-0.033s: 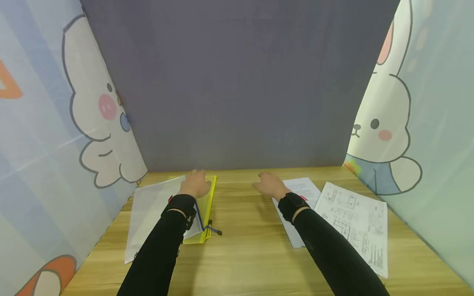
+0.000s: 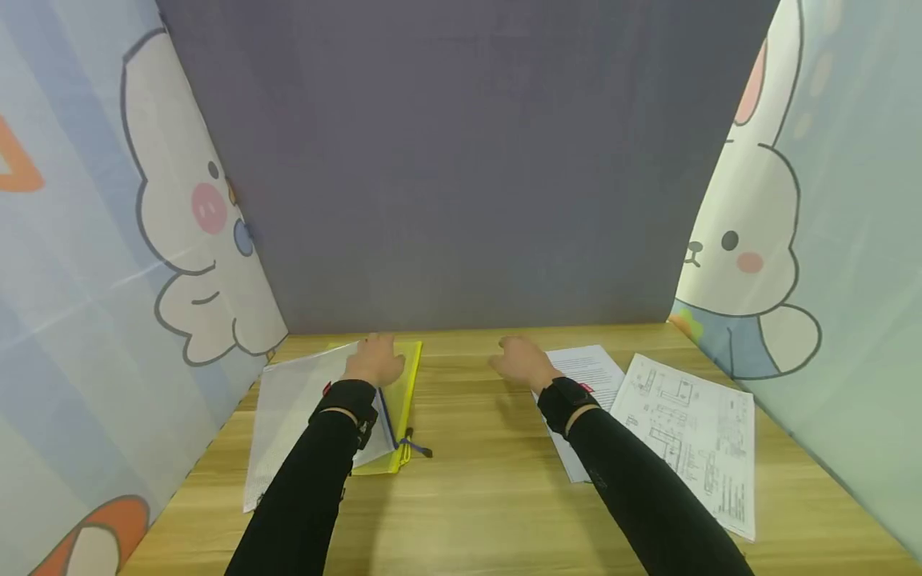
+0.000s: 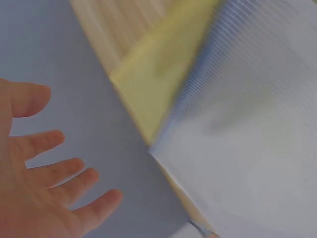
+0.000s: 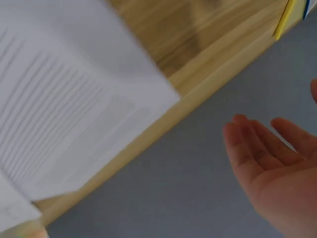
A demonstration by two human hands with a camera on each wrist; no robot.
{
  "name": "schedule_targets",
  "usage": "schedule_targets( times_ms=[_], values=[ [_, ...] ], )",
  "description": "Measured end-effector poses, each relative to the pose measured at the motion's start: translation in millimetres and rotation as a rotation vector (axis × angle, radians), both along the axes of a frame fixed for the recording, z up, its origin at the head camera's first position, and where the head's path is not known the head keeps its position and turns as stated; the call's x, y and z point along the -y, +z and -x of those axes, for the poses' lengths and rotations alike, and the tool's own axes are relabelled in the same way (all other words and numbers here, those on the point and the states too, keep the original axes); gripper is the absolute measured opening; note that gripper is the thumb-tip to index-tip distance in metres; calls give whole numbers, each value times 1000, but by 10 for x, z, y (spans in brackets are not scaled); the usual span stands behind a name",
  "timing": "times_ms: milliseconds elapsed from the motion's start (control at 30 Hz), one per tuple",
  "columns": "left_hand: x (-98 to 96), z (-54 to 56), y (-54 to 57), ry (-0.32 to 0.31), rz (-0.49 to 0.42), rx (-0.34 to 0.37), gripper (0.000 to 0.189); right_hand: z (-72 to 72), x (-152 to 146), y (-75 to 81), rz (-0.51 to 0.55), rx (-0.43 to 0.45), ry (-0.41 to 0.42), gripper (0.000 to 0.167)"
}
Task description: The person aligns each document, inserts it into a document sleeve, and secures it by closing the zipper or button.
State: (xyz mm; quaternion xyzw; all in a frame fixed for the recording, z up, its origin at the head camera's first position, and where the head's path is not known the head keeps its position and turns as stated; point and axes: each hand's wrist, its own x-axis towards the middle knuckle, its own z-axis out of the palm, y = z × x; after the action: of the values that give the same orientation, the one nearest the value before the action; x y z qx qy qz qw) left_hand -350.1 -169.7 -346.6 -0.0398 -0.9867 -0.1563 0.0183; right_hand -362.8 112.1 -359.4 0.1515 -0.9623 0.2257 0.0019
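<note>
Counter [image 2: 461, 512] holds a drawing [image 2: 691, 432] and a text sheet [image 2: 591, 364] at right, a clear pouch [image 2: 291, 416] partly over a yellow pouch [image 2: 401, 396] at left.
Farther back, the left hand [image 2: 374, 360] hovers above the pouches, the right hand [image 2: 524, 362] near the text sheet, both with fingers loose and released; a grey panel [image 2: 461, 160] stands behind.

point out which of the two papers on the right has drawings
The outer paper, furthest right on the table, carries the line drawings. The inner paper, nearer the right hand, shows rows of printed text instead.
</note>
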Motion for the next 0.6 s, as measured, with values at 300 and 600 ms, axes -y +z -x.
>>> schedule_targets(
  times_ms=[300, 600],
  values=[
    [584, -209, -334, 108, 17, 7, 40, -192, 658, -362, 112, 10, 84, 31],
    [904, -337, -410, 399, 70, 215, 60, -473, 1238, -546, 135, 82, 153, 45]
  ],
)
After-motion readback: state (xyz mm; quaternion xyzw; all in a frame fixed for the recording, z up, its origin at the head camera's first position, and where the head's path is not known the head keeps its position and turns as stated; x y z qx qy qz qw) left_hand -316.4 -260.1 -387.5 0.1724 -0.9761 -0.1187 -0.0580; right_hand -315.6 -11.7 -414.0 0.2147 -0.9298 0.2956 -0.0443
